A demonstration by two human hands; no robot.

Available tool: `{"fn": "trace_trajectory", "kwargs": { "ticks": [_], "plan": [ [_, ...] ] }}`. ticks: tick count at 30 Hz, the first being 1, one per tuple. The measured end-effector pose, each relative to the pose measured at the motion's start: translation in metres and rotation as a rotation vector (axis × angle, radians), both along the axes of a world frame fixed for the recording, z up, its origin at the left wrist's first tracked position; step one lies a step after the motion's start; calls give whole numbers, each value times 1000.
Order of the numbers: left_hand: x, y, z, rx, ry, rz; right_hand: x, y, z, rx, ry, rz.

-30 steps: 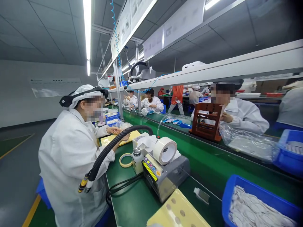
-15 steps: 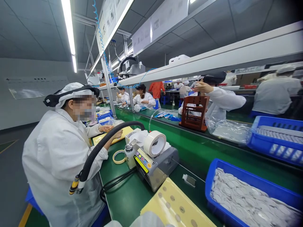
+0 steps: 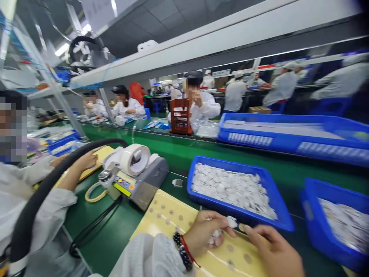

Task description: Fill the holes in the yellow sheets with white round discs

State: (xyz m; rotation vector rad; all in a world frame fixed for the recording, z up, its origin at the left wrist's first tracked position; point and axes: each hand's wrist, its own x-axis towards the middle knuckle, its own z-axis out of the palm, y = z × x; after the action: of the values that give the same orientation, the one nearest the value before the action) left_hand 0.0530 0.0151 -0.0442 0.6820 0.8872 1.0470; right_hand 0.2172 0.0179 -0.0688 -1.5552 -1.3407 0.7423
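Observation:
My left hand (image 3: pixel 206 232) rests low over a yellow perforated sheet (image 3: pixel 167 217), its fingers curled round a small clump of white round pieces (image 3: pixel 215 234). One white piece (image 3: pixel 231 221) sticks out at its fingertips. My right hand (image 3: pixel 273 246) lies just right of it on the same sheet, with the thumb and forefinger close together near that piece; whether it holds anything does not show. Right behind both hands stands a blue tray (image 3: pixel 284 221) heaped with white round pieces (image 3: pixel 230 188).
A tape dispenser (image 3: pixel 135 181) with a white roll stands on the green bench (image 3: pixel 173 154) to the left, with a black hose (image 3: pixel 43 192) and a co-worker's sleeve (image 3: pixel 37 207) beyond. More blue trays (image 3: pixel 331 227) sit right and behind. Other people work across the bench.
The view has swung right and down. Both my hands and the yellow sheet have come into view, and the blue tray of white pieces now sits centre.

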Motion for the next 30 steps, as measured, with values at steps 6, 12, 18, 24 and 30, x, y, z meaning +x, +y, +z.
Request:
{"fn": "trace_trajectory", "kwargs": {
  "ticks": [6,12,18,24,30],
  "plan": [
    [-3,-2,5,24,20,-34,-7,-1,8,18,86,15],
    [-5,-9,24,97,90,-23,-8,-5,8,39,113,30],
    [-46,-19,54,468,873,233,-9,-6,10,-38,175,41],
    [-104,8,40,553,1607,358,-7,-6,5,-15,184,64],
    [-113,21,25,426,1861,175,-10,-8,11,-8,180,57]
  ]
}}
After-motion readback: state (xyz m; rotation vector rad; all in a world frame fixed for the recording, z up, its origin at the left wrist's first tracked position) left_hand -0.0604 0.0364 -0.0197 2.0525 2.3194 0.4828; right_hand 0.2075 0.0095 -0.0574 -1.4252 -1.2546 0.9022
